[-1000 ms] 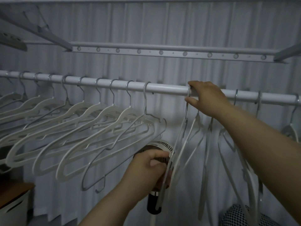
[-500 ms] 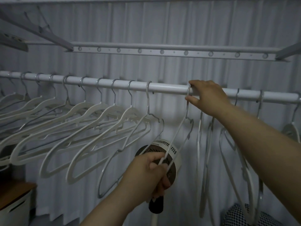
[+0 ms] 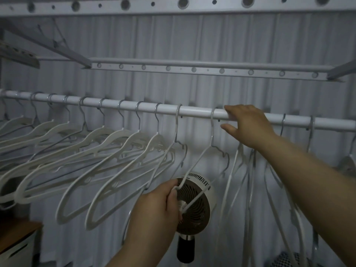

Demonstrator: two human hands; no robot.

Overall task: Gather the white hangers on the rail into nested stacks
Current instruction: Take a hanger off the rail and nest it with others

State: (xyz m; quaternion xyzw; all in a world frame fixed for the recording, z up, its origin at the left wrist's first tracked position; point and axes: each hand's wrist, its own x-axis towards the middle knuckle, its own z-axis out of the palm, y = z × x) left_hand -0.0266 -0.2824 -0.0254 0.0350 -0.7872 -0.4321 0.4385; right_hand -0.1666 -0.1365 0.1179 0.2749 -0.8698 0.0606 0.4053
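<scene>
A white rail (image 3: 192, 109) runs across the view. Several white hangers (image 3: 107, 160) hang from it on the left, angled alike and overlapping. One thin white hanger (image 3: 202, 155) hangs just right of them; my left hand (image 3: 159, 205) grips its lower corner. My right hand (image 3: 246, 126) rests on the rail right of that hanger's hook, fingers over the top and thumb spread below. Behind and below my right arm, more hangers (image 3: 242, 185) hang edge-on.
A round fan (image 3: 200, 205) on a pole stands behind my left hand. A perforated metal bar (image 3: 192, 69) spans above the rail, against a pleated white curtain (image 3: 173, 41). A wooden-topped white unit (image 3: 17, 241) sits at lower left.
My left hand has swung the gripped hanger's lower end leftward, turning it toward the angled row. My right hand has let go of its hook and lies further right on the rail.
</scene>
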